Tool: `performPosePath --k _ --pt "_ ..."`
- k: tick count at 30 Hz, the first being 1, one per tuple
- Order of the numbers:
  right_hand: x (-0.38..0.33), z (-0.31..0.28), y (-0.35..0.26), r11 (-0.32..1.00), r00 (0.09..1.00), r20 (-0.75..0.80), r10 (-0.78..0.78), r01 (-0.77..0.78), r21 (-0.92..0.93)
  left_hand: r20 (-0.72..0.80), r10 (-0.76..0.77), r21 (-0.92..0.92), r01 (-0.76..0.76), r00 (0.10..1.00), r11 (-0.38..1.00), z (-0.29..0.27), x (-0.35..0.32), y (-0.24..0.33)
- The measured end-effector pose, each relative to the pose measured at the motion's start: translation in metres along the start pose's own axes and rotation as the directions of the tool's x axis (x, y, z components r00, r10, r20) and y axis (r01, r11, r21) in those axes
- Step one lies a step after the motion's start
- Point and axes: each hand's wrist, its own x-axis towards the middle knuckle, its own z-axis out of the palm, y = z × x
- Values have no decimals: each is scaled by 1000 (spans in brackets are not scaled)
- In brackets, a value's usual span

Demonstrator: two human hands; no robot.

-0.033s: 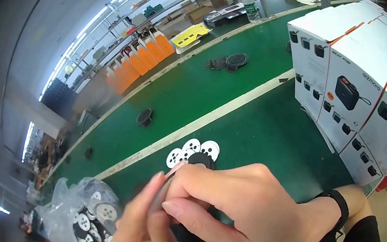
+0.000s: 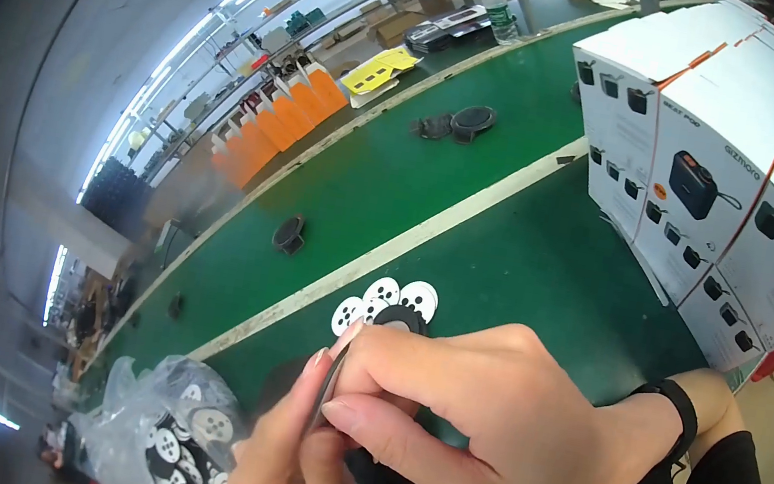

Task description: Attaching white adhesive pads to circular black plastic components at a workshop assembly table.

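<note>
My left hand [image 2: 299, 466] and my right hand [image 2: 490, 426] meet at the bottom middle. Between their fingers is a thin, dark-edged round piece [image 2: 328, 387], seen nearly edge-on. The left thumb and fingers pinch it from the left, and the right thumb and forefinger grip its other side. Just beyond my fingertips, several white discs with dark holes [image 2: 418, 299] lie on the green table [image 2: 528, 249]. A black ring [image 2: 400, 318] overlaps them, partly hidden by my right hand. Left of my hands, a clear plastic bag [image 2: 115, 422] holds more white and black discs.
White printed boxes [image 2: 700, 180] are stacked at the right. A pale strip [image 2: 407, 243] divides the table from a green belt [image 2: 365, 188] carrying round black parts [image 2: 289, 234]. Orange cartons [image 2: 273, 128], a yellow sheet [image 2: 380, 71] and a water bottle [image 2: 498, 6] stand along the far side.
My left fingers have shifted very slightly and the thin piece's dark edge shows more clearly. Otherwise the scene looks the same.
</note>
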Motion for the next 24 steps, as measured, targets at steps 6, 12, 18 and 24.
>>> performPosePath --k 6,12,18,24 --pt "1 -6 -5 993 995 66 78 -83 86 114 19 45 -24 993 999 3 -3 -3" --pt "-6 -6 -9 986 986 131 101 -116 117 -88 24 -221 -43 996 974 25 -12 -5" --pt "-5 -10 -15 959 987 159 -16 -30 282 217 203 -270 -141 955 952 13 6 -16" --pt "-6 -8 -12 959 953 278 120 -184 216 236 272 -414 -156 933 897 13 10 -23"
